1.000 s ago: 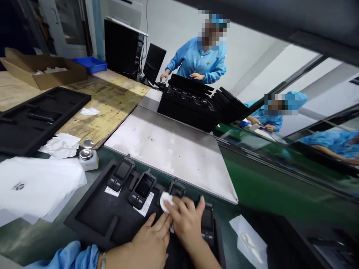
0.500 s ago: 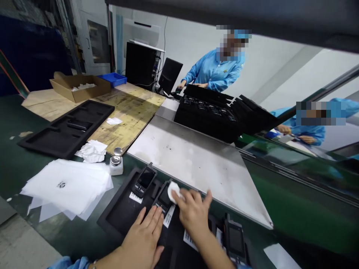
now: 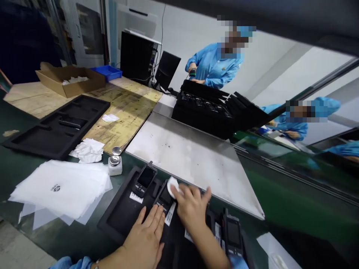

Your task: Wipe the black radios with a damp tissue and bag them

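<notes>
A black foam tray (image 3: 119, 216) in front of me holds several black handheld devices with dark screens. My right hand (image 3: 192, 209) pinches a white cleaning pad (image 3: 171, 186) and presses it onto the second device (image 3: 164, 196) from the left. My left hand (image 3: 146, 241) lies flat with fingers stretched out on the tray, just below that device. The leftmost device (image 3: 145, 178) lies untouched beside it, and another device (image 3: 232, 233) sits to the right of my right forearm.
A stack of white sheets (image 3: 60, 188), crumpled wipes (image 3: 86, 151) and a small dispenser bottle (image 3: 114, 165) lie to the left. An empty black tray (image 3: 56, 127) rests on a wooden board. A steel plate (image 3: 190, 160) lies ahead. A person in blue stands behind stacked trays (image 3: 213, 112).
My right hand has carried the white pad from the third device to the second one. My left hand has stayed flat on the tray. The view has shifted right and back.
</notes>
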Tool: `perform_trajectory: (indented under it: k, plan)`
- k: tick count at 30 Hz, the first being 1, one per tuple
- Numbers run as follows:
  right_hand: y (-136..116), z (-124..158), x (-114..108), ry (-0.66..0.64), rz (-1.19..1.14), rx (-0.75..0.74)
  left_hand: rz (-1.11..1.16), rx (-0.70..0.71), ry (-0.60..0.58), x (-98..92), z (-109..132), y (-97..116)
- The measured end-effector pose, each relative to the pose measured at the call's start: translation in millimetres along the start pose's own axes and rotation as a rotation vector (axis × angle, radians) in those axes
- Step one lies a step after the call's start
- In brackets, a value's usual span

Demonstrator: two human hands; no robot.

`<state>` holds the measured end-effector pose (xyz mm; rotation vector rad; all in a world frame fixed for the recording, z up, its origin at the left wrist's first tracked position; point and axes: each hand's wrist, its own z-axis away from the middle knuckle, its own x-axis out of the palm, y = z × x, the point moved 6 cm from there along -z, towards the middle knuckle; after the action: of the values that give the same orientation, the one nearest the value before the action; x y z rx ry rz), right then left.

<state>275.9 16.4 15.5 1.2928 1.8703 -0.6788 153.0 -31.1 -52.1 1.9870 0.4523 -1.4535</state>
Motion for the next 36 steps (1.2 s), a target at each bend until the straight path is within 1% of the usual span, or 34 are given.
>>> perform_trajectory:
  k: [2,4,6,8,10,12,14,17,18,19,21,22,23,25,27,29,31,32,33,35,36]
  plan:
    - [1,5,-1,-0.022,0.032,0.018,0.007,0.027,0.000,-6.0,0,0]
    - [3,6,1,-0.057,0.070,0.041,0.004,0.014,0.024,-15.4,2,-7]
    - [3,-2,8,-0.073,0.099,0.066,-0.024,-0.054,0.085,-27.0,6,-21]
    - [-5,-18,19,-0.082,0.084,0.063,-0.078,-0.149,0.144,-36.2,10,-37]
    - [-23,-37,35,-0.129,0.018,-0.019,-0.129,-0.220,0.153,-38.6,13,-50]
    - [-40,-53,51,-0.202,-0.020,-0.118,-0.157,-0.242,0.133,-36.1,14,-56]
    - [-43,-59,60,-0.242,0.016,-0.113,-0.164,-0.235,0.123,-33.4,13,-57]
    - [-35,-55,58,-0.191,0.074,-0.014,-0.160,-0.207,0.126,-32.2,12,-54]
    - [-35,-52,57,-0.183,0.060,-0.016,-0.161,-0.201,0.122,-32.0,12,-54]
    - [-38,-50,56,-0.185,0.032,-0.050,-0.164,-0.201,0.113,-31.7,12,-54]
    - [-43,-51,58,-0.236,0.026,-0.090,-0.180,-0.213,0.099,-31.6,12,-55]
    - [-43,-53,58,-0.245,0.035,-0.075,-0.188,-0.220,0.096,-31.6,12,-56]
    - [-41,-56,56,-0.226,0.041,-0.030,-0.194,-0.223,0.097,-31.7,12,-56]
    - [-41,-61,53,-0.175,0.031,0.004,-0.203,-0.209,0.100,-31.0,12,-56]
    - [-43,-65,54,-0.196,0.006,-0.045,-0.212,-0.197,0.111,-29.9,11,-57]
    - [-42,-68,55,-0.221,0.020,-0.053,-0.226,-0.188,0.137,-29.1,12,-58]
    - [-38,-67,52,-0.254,0.056,0.031,-0.238,-0.176,0.185,-28.8,13,-60]
    - [-41,-66,48,-0.263,0.049,0.046,-0.241,-0.165,0.215,-28.5,14,-61]
    - [-48,-66,45,-0.260,0.015,0.005,-0.239,-0.152,0.243,-28.0,15,-63]
    - [-54,-72,41,-0.281,0.055,0.016,-0.225,-0.122,0.286,-25.8,14,-68]
    - [-48,-79,39,-0.279,0.098,0.059,-0.210,-0.113,0.290,-24.1,13,-71]
